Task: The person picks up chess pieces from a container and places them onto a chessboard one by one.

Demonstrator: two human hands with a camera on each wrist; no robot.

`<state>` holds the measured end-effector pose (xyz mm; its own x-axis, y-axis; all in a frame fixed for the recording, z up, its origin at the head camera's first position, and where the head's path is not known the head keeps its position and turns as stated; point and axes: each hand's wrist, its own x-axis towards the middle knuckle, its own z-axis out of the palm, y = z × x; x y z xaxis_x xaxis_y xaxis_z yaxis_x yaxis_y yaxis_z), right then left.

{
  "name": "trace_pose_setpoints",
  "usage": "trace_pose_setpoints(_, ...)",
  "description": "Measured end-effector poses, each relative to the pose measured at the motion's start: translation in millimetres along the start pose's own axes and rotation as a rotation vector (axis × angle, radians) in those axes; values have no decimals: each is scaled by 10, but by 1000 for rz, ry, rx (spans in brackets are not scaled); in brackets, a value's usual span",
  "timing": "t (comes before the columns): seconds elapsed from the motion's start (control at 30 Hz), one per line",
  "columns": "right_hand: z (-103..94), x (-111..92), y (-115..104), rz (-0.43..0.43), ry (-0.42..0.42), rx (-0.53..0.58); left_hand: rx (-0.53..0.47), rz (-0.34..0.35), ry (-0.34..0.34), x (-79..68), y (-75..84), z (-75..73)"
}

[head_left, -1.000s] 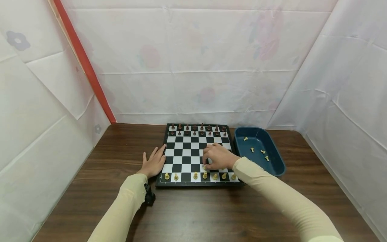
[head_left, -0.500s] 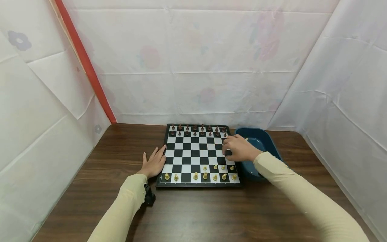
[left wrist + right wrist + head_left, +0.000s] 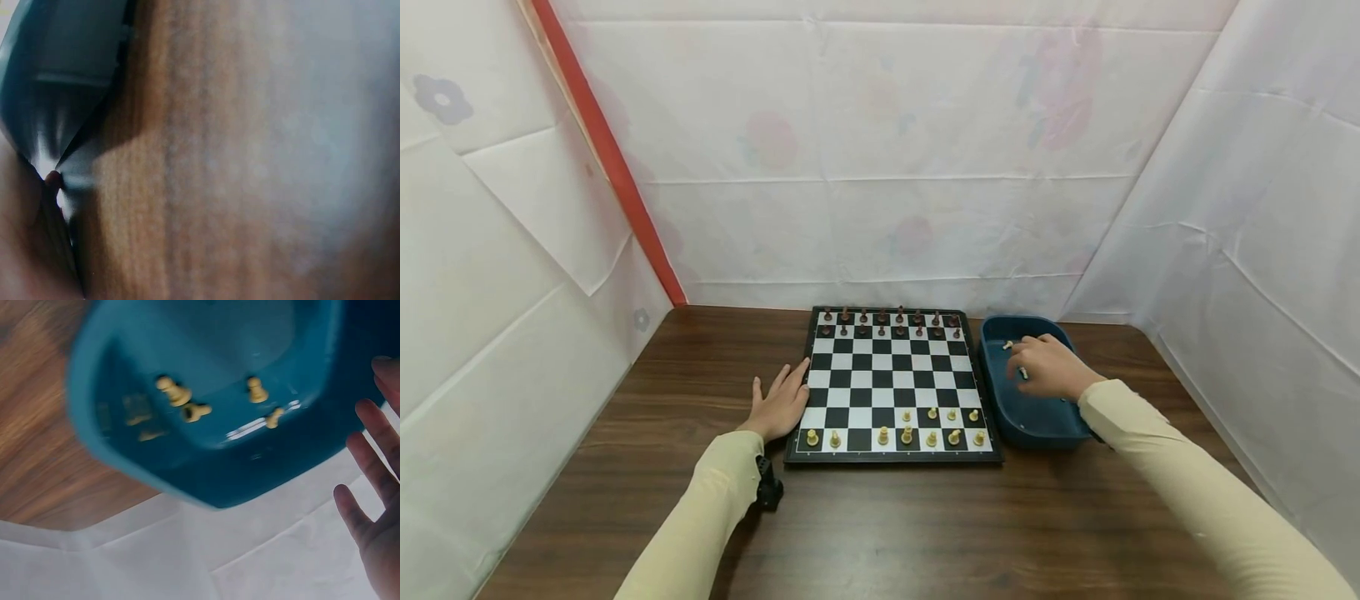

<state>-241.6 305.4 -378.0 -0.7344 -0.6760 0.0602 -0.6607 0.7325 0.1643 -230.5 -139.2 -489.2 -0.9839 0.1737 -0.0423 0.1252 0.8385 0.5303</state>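
Observation:
My left hand lies with straight, spread fingers on the left edge of the chessboard, holding nothing. Above the blue plastic bin, right of the board, hovers my right hand. In the right wrist view, its fingers are spread apart with nothing between them. Several pale yellow chess pieces lie in that bin. More pale yellow chess pieces stand along the board's near side, with a gap in the nearest row. Dark red-brown chess pieces fill two rows at the far side.
Everything stands on a dark wood-grain table. White patterned sheets close off the back and both sides. A red strip runs down the left rear corner. The left wrist view shows mostly blurred table.
My right hand has left a pale yellow pawn standing on the second row and moved right, over the blue bin. The left hand has stayed in place.

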Motion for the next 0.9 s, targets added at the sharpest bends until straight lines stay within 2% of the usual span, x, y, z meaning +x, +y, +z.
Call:
trace_pose_setpoints(0.2, 81, -108, 115, 13, -3, -13, -4, -3, -3, -9, 2, -4)
trace_pose_setpoints(0.53, 193, -214, 238, 39, -56, -22, -1, 6, 3, -7, 4, -10)
trace_pose_setpoints(0.9, 254, -334, 333, -68, -108, -163, -1, 5, 1, -6, 7, -5)
